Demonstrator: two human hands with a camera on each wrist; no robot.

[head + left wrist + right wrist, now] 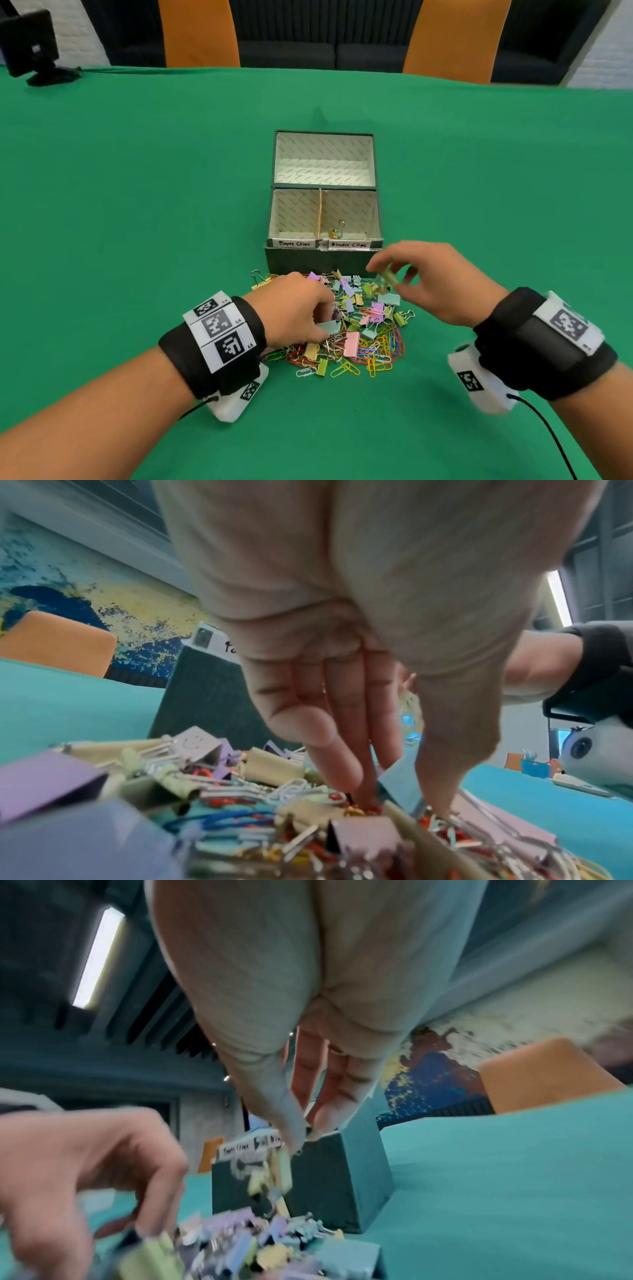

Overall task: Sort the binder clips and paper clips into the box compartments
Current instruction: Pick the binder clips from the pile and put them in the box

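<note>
Binder clips and paper clips [346, 322] lie in one mixed heap at lower centre of the head view, touching the near wall of the dark green box [322, 262]. Box front carries two handwritten labels: "Paper Clips" left, "Binder Clips" right; one binder clip [336, 230] already sits in the right front compartment, left one looks bare. Right hand [428, 281] hovers above the heap's upper right edge, thumb and fingers pinching a blurred green binder clip [388, 279]. Its target compartment lies directly up-frame, just beyond the box wall; right hand is the nearer one. Left hand [294, 308] is down on the heap's left side, fingers curled into the clips beside a pale blue binder clip [329, 326].

Left wrist view: fingertips [363, 791] buried among wire clips at centre frame; what they hold, if anything, I cannot tell. Folded painted-metal bodies with wire handles, pastel lilac, cream, blue; thin coated loops in red, blue, white.

Right wrist view: heavy motion blur. Narrow pinch at centre, green clip [284, 1167] dangling below fingertips, long axis roughly vertical, in front of the box corner.
</note>
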